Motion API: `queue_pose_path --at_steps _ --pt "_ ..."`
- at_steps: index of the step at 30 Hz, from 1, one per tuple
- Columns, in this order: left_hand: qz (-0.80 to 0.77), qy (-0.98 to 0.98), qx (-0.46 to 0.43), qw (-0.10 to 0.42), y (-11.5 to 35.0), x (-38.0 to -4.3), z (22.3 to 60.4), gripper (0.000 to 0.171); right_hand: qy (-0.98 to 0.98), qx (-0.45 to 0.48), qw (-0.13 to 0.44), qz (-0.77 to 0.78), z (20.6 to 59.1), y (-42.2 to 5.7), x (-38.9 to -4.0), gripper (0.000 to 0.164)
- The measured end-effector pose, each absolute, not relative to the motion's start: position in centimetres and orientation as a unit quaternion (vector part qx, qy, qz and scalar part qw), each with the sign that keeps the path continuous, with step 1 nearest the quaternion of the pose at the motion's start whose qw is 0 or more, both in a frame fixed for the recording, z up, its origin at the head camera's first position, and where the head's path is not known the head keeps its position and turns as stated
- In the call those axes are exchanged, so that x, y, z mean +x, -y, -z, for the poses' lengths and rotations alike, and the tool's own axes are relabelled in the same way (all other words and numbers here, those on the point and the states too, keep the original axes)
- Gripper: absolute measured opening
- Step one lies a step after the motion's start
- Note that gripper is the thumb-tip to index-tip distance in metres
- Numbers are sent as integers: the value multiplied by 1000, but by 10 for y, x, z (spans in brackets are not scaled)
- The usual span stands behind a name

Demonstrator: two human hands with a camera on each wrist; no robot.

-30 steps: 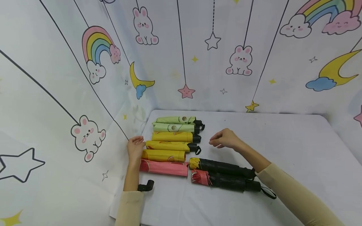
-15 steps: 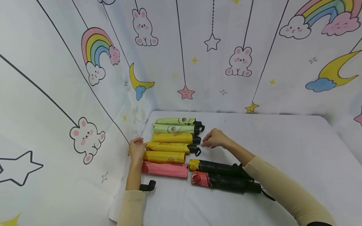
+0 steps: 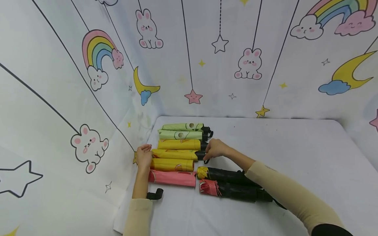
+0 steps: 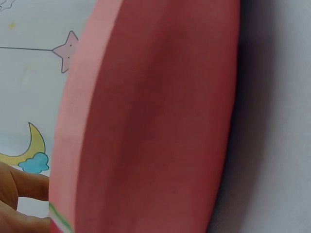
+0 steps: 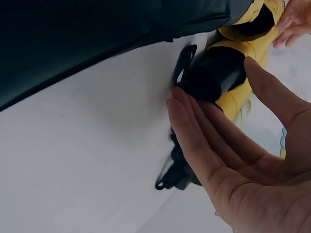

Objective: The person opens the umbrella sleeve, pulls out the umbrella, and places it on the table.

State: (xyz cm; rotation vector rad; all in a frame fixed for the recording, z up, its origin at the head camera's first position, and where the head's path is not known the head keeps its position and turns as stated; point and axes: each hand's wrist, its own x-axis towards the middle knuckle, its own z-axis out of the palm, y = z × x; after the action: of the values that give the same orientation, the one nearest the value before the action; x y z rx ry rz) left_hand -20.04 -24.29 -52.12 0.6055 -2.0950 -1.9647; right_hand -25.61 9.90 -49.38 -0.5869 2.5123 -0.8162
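Well, from the head view the right hand (image 3: 217, 149) partly hides the black handle (image 5: 214, 73) of the middle yellow umbrella (image 3: 174, 154) on the surface (image 3: 265, 147); the right wrist view shows that hand loosely parted around it, contact hard to judge. The left hand (image 3: 144, 158), relaxed, is by the umbrella's left end; its wrist view mostly shows a pink cover (image 4: 150, 121).
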Motion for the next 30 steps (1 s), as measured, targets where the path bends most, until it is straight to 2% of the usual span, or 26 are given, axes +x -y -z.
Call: queue_pose_path --at_steps 5,12,24,30 --pt "665 710 207 105 243 -203 524 45 -916 -209 206 275 496 -91 -254 23" --pt "663 708 219 111 244 -206 531 43 -925 -195 195 260 503 -85 -256 37" --pt "666 698 233 125 240 -208 534 43 -935 -179 184 245 513 -82 -261 33" --pt "665 697 235 129 241 -207 537 41 -920 -154 201 301 510 -83 -261 36"
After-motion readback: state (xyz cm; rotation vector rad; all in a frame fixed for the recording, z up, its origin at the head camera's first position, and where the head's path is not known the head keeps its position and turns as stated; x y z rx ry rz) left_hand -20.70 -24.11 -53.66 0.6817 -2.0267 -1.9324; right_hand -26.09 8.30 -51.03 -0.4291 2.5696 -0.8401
